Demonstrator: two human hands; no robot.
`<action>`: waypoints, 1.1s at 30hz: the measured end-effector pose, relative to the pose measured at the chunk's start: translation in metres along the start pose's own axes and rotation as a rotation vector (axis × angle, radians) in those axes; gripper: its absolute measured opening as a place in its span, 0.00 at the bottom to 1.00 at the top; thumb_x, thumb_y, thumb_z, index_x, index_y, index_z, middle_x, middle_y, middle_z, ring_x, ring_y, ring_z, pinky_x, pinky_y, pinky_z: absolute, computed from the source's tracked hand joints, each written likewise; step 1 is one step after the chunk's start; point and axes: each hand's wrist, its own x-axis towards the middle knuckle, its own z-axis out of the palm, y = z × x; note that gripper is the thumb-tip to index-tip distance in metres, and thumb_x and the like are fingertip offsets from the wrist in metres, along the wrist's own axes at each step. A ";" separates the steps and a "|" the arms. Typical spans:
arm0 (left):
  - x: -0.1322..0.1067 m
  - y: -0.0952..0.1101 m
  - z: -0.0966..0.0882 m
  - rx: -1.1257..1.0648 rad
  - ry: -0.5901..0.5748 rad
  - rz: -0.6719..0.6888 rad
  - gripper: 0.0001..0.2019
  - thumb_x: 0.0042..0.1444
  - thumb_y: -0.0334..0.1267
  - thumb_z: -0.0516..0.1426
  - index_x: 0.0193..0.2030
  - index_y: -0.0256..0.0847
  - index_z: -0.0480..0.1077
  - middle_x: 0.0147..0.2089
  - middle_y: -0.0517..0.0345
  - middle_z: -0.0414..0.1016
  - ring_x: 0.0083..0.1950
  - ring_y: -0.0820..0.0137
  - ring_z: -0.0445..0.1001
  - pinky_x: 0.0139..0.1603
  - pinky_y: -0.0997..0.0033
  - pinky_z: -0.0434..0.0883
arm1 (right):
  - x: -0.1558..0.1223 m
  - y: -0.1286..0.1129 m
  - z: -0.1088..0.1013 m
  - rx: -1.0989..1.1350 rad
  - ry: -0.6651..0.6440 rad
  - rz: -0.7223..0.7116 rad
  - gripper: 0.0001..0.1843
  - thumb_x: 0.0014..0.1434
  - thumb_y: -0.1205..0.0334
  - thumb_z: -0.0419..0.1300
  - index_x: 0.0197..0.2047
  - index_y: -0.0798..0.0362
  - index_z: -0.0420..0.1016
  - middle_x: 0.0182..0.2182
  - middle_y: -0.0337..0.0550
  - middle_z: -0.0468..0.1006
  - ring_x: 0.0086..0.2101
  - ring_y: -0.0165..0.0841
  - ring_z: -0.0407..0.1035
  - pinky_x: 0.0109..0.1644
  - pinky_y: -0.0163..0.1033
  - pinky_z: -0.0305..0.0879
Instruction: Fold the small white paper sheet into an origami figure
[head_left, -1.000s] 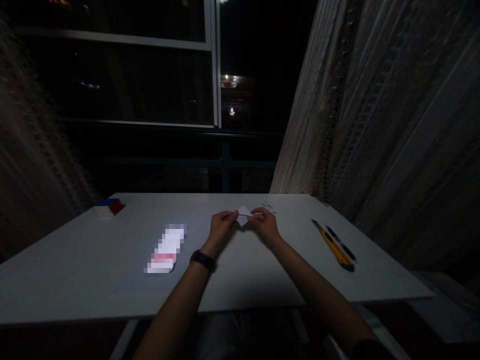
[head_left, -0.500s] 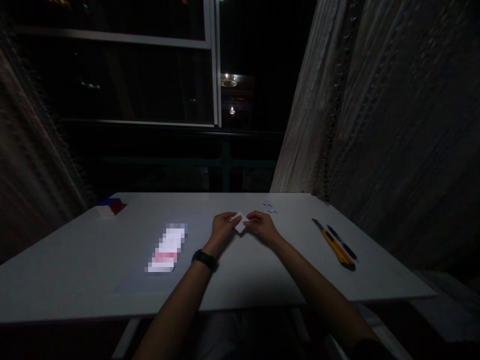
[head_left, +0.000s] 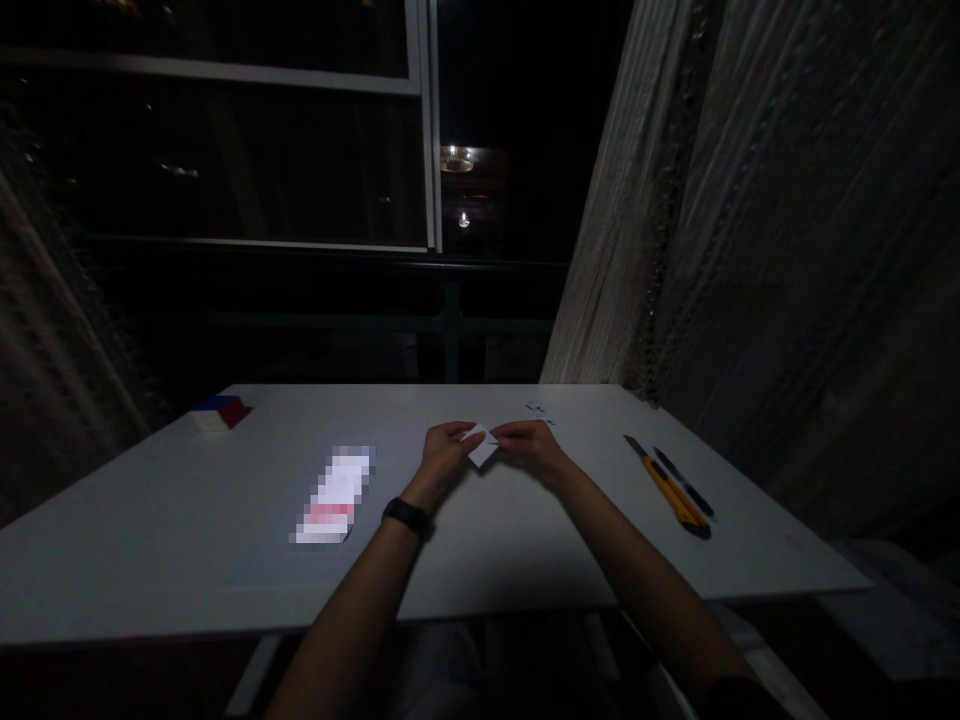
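A small white piece of paper [head_left: 481, 450], held cornerwise like a diamond, is between my two hands over the middle of the table. My left hand [head_left: 448, 450] pinches its left corner, thumb on top. On the opposite side my right hand [head_left: 531, 446] has its thumb and fingers closed at the right corner. A dark band [head_left: 407, 517] circles my left wrist. Just beyond my right hand lie small paper pieces with dark blue marks [head_left: 537, 408]. The dim light hides the finer detail of the fold and fingertips.
On the white table [head_left: 487, 570], a yellow utility knife [head_left: 673, 494] and a dark pen [head_left: 684, 482] lie at right. A lit, pixelated phone-like screen [head_left: 335, 497] rests at left. A red, blue and white block [head_left: 220, 413] sits far left. Curtains [head_left: 600, 230] hang beside the window.
My right hand has shifted slightly, its fingers straighter along the paper's right corner. The left hand and the paper stay nearly in place.
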 end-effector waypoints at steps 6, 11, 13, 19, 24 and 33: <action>-0.004 0.006 -0.001 0.023 -0.084 0.026 0.22 0.35 0.39 0.66 0.39 0.31 0.73 0.24 0.56 0.73 0.25 0.73 0.70 0.27 0.74 0.65 | 0.000 -0.001 -0.003 0.050 -0.034 0.021 0.14 0.40 0.61 0.67 0.32 0.58 0.78 0.26 0.44 0.77 0.28 0.32 0.70 0.38 0.40 0.64; -0.001 0.002 0.000 0.077 -0.073 0.046 0.22 0.37 0.40 0.65 0.41 0.32 0.72 0.21 0.61 0.69 0.22 0.76 0.66 0.23 0.78 0.62 | -0.001 -0.003 0.000 0.147 -0.002 0.035 0.20 0.36 0.64 0.69 0.36 0.54 0.75 0.25 0.40 0.77 0.27 0.33 0.71 0.35 0.40 0.66; 0.001 -0.001 -0.001 0.077 -0.087 0.050 0.22 0.38 0.40 0.64 0.42 0.32 0.72 0.22 0.59 0.70 0.23 0.75 0.67 0.24 0.77 0.62 | 0.000 -0.004 0.000 0.125 -0.016 0.009 0.20 0.37 0.63 0.69 0.37 0.54 0.75 0.26 0.40 0.77 0.28 0.32 0.71 0.34 0.39 0.66; 0.008 -0.010 -0.002 0.212 -0.045 0.156 0.19 0.42 0.46 0.61 0.36 0.32 0.72 0.26 0.54 0.73 0.28 0.70 0.70 0.30 0.73 0.65 | 0.001 -0.003 0.007 -0.036 0.011 -0.058 0.15 0.41 0.58 0.66 0.34 0.55 0.76 0.27 0.41 0.75 0.27 0.31 0.69 0.32 0.39 0.65; 0.011 -0.014 -0.004 0.420 -0.065 0.230 0.19 0.48 0.52 0.55 0.27 0.34 0.72 0.25 0.55 0.73 0.28 0.71 0.69 0.29 0.74 0.62 | 0.002 -0.001 0.011 -0.193 0.110 -0.127 0.10 0.40 0.61 0.66 0.28 0.56 0.75 0.25 0.41 0.75 0.27 0.32 0.69 0.33 0.39 0.64; -0.001 -0.011 0.002 0.819 -0.038 0.373 0.22 0.56 0.52 0.46 0.26 0.38 0.71 0.22 0.59 0.70 0.26 0.73 0.66 0.26 0.75 0.56 | 0.002 0.004 0.019 -0.126 0.230 -0.135 0.17 0.37 0.62 0.66 0.28 0.52 0.62 0.14 0.26 0.61 0.17 0.23 0.55 0.20 0.30 0.51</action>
